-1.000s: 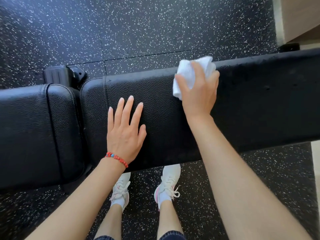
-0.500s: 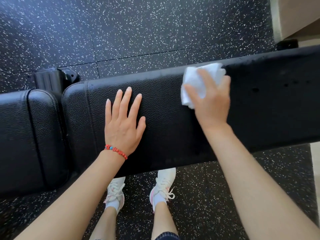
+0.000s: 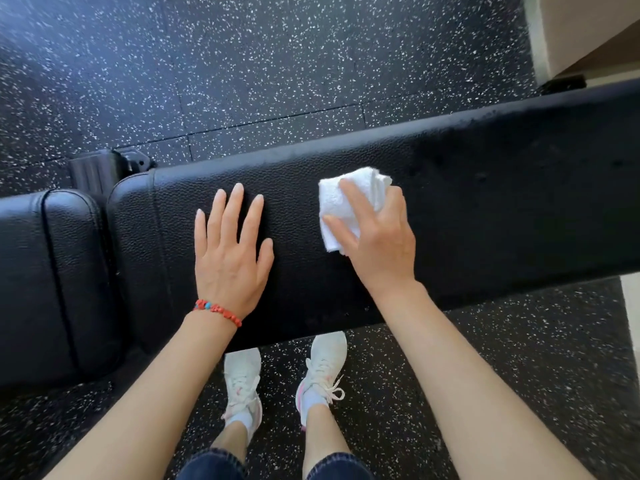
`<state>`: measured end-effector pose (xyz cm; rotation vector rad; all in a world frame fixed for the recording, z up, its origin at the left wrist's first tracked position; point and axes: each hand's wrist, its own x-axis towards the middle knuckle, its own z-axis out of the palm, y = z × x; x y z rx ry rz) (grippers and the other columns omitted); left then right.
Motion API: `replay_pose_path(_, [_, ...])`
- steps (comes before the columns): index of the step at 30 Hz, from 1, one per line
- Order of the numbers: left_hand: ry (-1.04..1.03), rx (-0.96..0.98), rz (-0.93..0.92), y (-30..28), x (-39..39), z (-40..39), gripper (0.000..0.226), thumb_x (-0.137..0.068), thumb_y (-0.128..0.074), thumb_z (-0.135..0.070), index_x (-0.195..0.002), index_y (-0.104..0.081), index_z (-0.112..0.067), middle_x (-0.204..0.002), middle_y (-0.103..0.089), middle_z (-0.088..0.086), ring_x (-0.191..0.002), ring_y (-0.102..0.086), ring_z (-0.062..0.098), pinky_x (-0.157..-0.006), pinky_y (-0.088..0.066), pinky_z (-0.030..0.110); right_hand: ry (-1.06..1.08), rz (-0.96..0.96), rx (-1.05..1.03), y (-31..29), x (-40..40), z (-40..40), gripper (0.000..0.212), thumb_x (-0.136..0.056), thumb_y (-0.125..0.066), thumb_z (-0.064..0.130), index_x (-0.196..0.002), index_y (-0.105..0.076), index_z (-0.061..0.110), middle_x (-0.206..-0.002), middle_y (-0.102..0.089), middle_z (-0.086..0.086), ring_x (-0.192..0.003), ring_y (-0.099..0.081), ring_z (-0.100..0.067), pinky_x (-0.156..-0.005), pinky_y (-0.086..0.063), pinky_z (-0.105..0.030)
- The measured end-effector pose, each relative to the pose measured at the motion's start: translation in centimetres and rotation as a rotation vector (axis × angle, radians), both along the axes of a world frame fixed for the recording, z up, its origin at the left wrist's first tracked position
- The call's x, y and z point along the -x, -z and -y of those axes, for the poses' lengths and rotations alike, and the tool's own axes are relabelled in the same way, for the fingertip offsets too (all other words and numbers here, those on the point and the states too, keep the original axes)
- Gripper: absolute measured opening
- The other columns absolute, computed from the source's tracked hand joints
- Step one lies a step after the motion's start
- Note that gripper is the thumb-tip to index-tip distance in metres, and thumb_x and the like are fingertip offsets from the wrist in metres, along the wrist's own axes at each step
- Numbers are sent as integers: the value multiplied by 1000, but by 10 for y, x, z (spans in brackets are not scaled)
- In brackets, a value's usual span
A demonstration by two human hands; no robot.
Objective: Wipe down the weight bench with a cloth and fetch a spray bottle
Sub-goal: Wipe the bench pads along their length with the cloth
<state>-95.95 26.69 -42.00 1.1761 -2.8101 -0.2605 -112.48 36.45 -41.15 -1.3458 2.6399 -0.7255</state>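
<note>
A black padded weight bench [image 3: 502,209] runs across the view, with a long back pad and a separate seat pad [image 3: 45,282] at the left. My left hand [image 3: 230,252] lies flat on the long pad, fingers spread, a red bead bracelet on its wrist. My right hand [image 3: 379,240] presses a folded white cloth [image 3: 337,204] onto the pad just right of the left hand, fingers over the cloth. No spray bottle is in view.
Black rubber flooring [image 3: 277,64] with white flecks surrounds the bench. My white sneakers [image 3: 322,368] stand under its near edge. A black frame part [image 3: 100,169] sticks out behind the gap between pads. A pale wall base [image 3: 540,39] is at top right.
My right hand has slid the cloth from the pad's far edge toward the middle and nearer the left hand. The left hand stays flat in place.
</note>
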Motion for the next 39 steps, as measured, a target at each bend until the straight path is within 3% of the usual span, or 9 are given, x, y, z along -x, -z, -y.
replay_pose_path(3, [60, -10, 10, -2, 1, -14, 50, -90, -41, -28, -136, -44, -8, -145, -38, 18, -135, -30, 37, -111, -18, 54, 215, 81, -2, 2, 20, -24, 42, -78, -71, 32, -115, -62, 16, -95, -48, -23, -83, -51, -38, -58, -42, -32])
replay_pose_path(7, [85, -67, 48, -1, -6, -29, 51, -91, -38, -29, -137, -43, -9, -146, -36, 17, -135, -30, 37, -110, -19, 56, 341, 119, 0, 2, -4, -32, 42, -79, -70, 31, -117, -60, 17, -97, -48, -22, -84, -50, -36, -60, -41, -31])
replay_pose_path(15, [90, -123, -18, -6, -22, -30, 50, -92, -35, -26, -136, -45, -6, -146, -36, 17, -136, -29, 38, -109, -19, 56, 41, -33, 42, 3, -105, -53, 37, -81, -63, 37, -108, -67, 11, -74, -52, -16, -62, -51, -28, -52, -49, -30])
replay_pose_path(18, [105, -126, -13, -5, -35, -40, 51, -91, -35, -28, -136, -45, -7, -146, -36, 17, -136, -29, 37, -109, -19, 56, 11, -128, 28, 5, -86, -69, 40, -83, -60, 41, -108, -67, 11, -74, -53, -17, -63, -52, -28, -52, -50, -31])
replay_pose_path(22, [134, -108, 22, -1, -46, -45, 52, -91, -36, -30, -138, -42, -10, -148, -34, 15, -137, -27, 35, -111, -17, 54, 291, 54, 57, 3, -60, -87, 40, -77, -70, 34, -108, -66, 10, -88, -50, -25, -76, -54, -38, -56, -51, -36])
replay_pose_path(25, [116, -99, 20, 1, -44, -46, 51, -91, -37, -30, -137, -43, -10, -148, -35, 15, -137, -28, 36, -110, -17, 55, 345, 90, 30, 4, -64, -85, 41, -74, -75, 28, -111, -65, 12, -91, -49, -23, -79, -52, -36, -60, -45, -30])
replay_pose_path(29, [90, -103, -31, -5, -23, -60, 51, -90, -38, -30, -136, -45, -9, -147, -36, 17, -136, -28, 36, -110, -17, 56, 209, 31, 47, 4, -58, -88, 41, -74, -76, 30, -108, -67, 9, -82, -50, -22, -70, -52, -33, -50, -44, -27])
replay_pose_path(33, [114, -115, -55, -9, 18, -79, 51, -90, -38, -30, -137, -44, -9, -147, -36, 17, -136, -29, 37, -109, -18, 56, -12, -142, 13, 8, -24, -99, 41, -77, -72, 39, -107, -68, 11, -77, -52, -18, -65, -53, -29, -53, -49, -30])
replay_pose_path(39, [48, -127, 2, -5, 58, -88, 51, -91, -38, -30, -139, -41, -12, -148, -33, 16, -137, -27, 36, -110, -16, 55, 319, 108, 18, 4, 34, -132, 42, -77, -68, 34, -114, -62, 16, -96, -47, -22, -81, -52, -35, -63, -43, -32])
